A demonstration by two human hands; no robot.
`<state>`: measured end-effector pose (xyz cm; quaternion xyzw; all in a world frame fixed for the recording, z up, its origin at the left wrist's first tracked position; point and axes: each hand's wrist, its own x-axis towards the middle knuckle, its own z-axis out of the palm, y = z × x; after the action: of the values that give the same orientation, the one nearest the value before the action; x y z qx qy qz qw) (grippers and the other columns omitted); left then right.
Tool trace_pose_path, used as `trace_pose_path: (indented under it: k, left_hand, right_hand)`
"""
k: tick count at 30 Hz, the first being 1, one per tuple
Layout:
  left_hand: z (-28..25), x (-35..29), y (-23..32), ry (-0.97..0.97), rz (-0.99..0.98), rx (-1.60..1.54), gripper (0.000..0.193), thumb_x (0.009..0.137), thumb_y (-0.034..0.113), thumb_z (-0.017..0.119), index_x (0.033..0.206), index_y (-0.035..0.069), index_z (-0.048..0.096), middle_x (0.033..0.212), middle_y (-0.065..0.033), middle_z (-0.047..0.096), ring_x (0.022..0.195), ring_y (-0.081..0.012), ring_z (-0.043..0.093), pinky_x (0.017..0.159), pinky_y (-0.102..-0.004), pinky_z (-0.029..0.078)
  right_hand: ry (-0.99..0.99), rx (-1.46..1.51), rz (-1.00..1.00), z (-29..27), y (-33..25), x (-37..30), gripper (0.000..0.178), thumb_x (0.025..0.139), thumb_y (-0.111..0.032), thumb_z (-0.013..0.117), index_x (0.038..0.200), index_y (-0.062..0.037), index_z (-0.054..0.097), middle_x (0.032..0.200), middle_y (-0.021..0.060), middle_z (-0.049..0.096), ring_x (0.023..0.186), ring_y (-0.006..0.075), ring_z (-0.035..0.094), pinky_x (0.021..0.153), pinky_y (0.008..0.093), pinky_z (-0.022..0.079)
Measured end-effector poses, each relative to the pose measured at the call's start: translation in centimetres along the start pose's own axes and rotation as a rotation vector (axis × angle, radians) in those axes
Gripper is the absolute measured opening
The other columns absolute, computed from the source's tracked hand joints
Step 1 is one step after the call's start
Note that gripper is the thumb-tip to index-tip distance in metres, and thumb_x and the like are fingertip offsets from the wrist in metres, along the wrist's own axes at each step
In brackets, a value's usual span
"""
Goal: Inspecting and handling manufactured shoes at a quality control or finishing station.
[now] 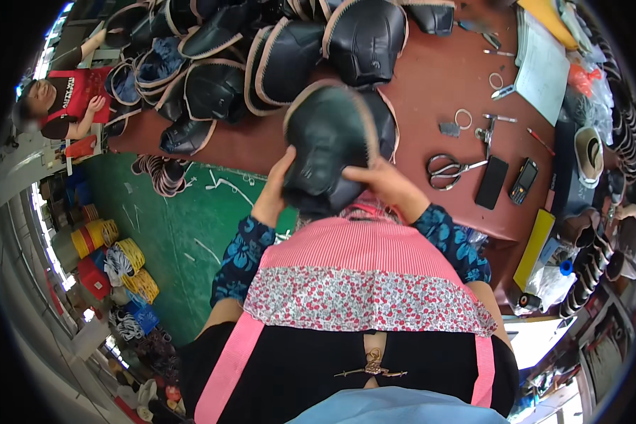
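Observation:
A black leather shoe upper (pixel 328 134) with a tan edge is held up in front of me, over the near edge of the table and slightly blurred. My left hand (pixel 275 187) grips its left side low down, thumb on the leather and fingers hidden behind it. On its right side, my right hand (pixel 389 185) is closed with the thumb pressed on the front. Another black upper (pixel 387 127) lies partly hidden behind the held one. Just beyond, a larger black upper (pixel 366 42) rests on the reddish-brown table (pixel 431 92).
Piled black uppers (pixel 215 88) cover the table's far left. Scissors (pixel 449 172), a black phone (pixel 492 182), a keypad device (pixel 523 181) and a notebook (pixel 543 74) lie at right. Across the green floor (pixel 169 219), a person in a red apron (pixel 85 95) is at far left.

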<state>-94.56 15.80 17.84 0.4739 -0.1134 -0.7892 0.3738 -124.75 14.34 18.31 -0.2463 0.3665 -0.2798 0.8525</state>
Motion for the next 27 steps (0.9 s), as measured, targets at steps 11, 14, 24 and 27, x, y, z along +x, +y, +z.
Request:
trace_pose_path:
  k: [11, 14, 24, 27]
  left_hand:
    - [-19.9, 4.9, -2.6, 0.430, 0.322, 0.050, 0.058, 0.115, 0.049, 0.066, 0.147, 0.001, 0.067, 0.137, -0.0106, 0.074, 0.124, -0.0225, 0.070, 0.109, -0.0385, 0.055]
    - [-21.1, 10.1, 0.3, 0.646, 0.475, 0.298, 0.040, 0.113, 0.037, 0.072, 0.130, 0.001, 0.073, 0.122, -0.0060, 0.075, 0.112, -0.0177, 0.068, 0.099, -0.0351, 0.055]
    - [-6.6, 6.3, 6.2, 0.437, 0.743, 0.609, 0.023, 0.114, 0.021, 0.071, 0.130, 0.005, 0.072, 0.114, 0.0010, 0.071, 0.103, -0.0087, 0.063, 0.093, -0.0262, 0.053]
    - [0.4, 5.4, 7.1, 0.243, 0.623, 0.579, 0.038, 0.113, 0.019, 0.073, 0.146, 0.003, 0.068, 0.139, -0.0076, 0.072, 0.126, -0.0154, 0.067, 0.110, -0.0313, 0.054]
  right_hand:
    - [0.115, -1.998, -0.374, -3.7, 0.7, -3.5, 0.016, 0.093, -0.023, 0.075, 0.108, -0.0156, 0.074, 0.105, 0.0013, 0.071, 0.117, 0.0215, 0.064, 0.115, 0.0538, 0.040]
    - [0.201, -1.401, -0.350, -3.7, -2.7, -4.5, 0.030, 0.094, -0.031, 0.086, 0.112, -0.0099, 0.077, 0.105, 0.0078, 0.075, 0.092, 0.0284, 0.073, 0.090, 0.0459, 0.054]
    - [0.978, -1.583, -0.255, -13.7, -9.7, 18.6, 0.072, 0.098, -0.024, 0.071, 0.161, 0.0005, 0.045, 0.106, 0.0249, 0.079, 0.091, 0.0489, 0.078, 0.082, 0.0584, 0.064]
    - [0.998, -1.535, -0.536, -11.3, -11.4, 14.8, 0.053, 0.097, -0.019, 0.065, 0.147, -0.0010, 0.062, 0.095, 0.0260, 0.080, 0.084, 0.0469, 0.078, 0.076, 0.0591, 0.063]
